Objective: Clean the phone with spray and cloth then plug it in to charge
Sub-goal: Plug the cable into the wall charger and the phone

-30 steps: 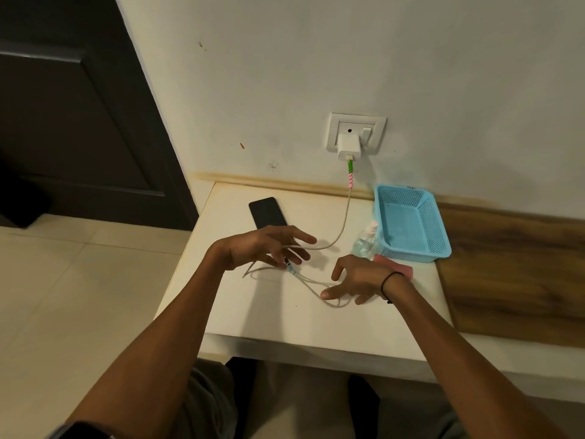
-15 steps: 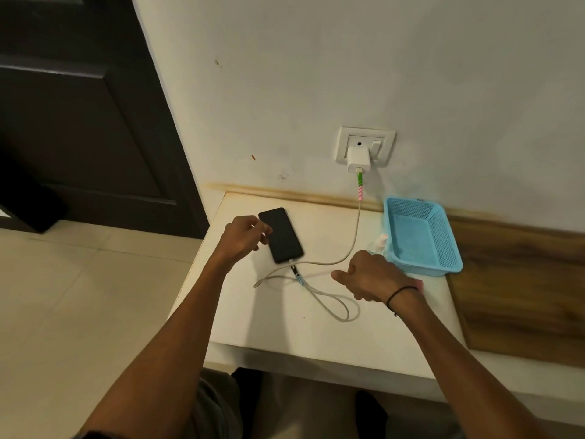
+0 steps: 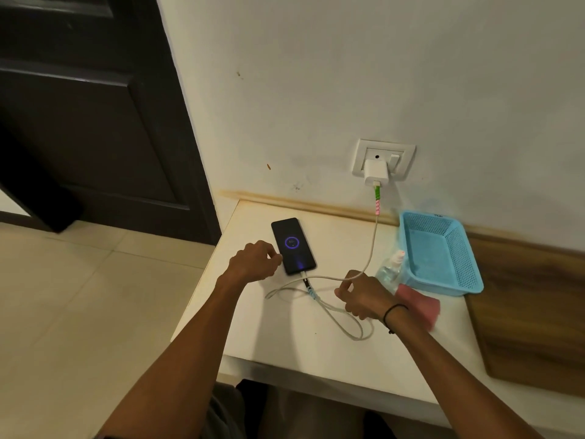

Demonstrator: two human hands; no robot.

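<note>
Head view: pale table (image 3: 285, 340) set against a white wall, dark door (image 3: 79, 122) off to the left, wooden panel (image 3: 531, 312) on the right. Blue perforated basket (image 3: 440, 253) at the table's back right, just under the wall socket (image 3: 383, 158) with a white charger (image 3: 376, 174) plugged in. Pink cloth (image 3: 419, 305) lying before the basket, touching its front edge, partly behind the right wrist. Phone (image 3: 293, 245) flat on the table near the back left, screen up and lit with a purple ring, white cable (image 3: 368, 258) plugged into its near end and running up to the charger, slack looped on the table between the forearms. Left hand (image 3: 253, 261) just beside the phone's left edge, fingers curled, knuckles touching or nearly touching the case; hard to tell whether anything is gripped, seemingly nothing. Right hand (image 3: 364, 296) well to the right of the phone, fingers curled loosely, cable passing right at the thumb and forefinger, possibly pinched there. Small clear spray bottle (image 3: 391, 269) standing between that hand and the basket, close against the basket's left wall.
</note>
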